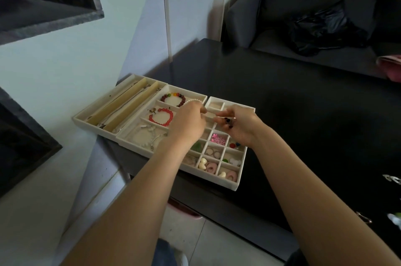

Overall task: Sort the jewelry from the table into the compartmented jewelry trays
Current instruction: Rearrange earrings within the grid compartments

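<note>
Step in hand, judged: place small dark beads into a cell of the grid tray (235, 185)

- Left hand (188, 123): fingers curled, pinching something small at the tips; a white bead strand (193, 100) shows just beyond the knuckles, grip on it unclear
- Right hand (235, 124): fingers loosely curled, dark beads (227, 123) held at the fingertips
- Both hands over the far cells of the grid tray; bracelet tray (130, 137) to the left, bar tray (80, 118) further left

Procedure:
- Keep pinch low over an unfilled far cell before release
- Release one piece at a time; avoid dropping onto dividers
- Keep forearms clear of near cells holding rings and charms
- More items at right edge of tabletop (303, 114); fetch afterwards
</note>
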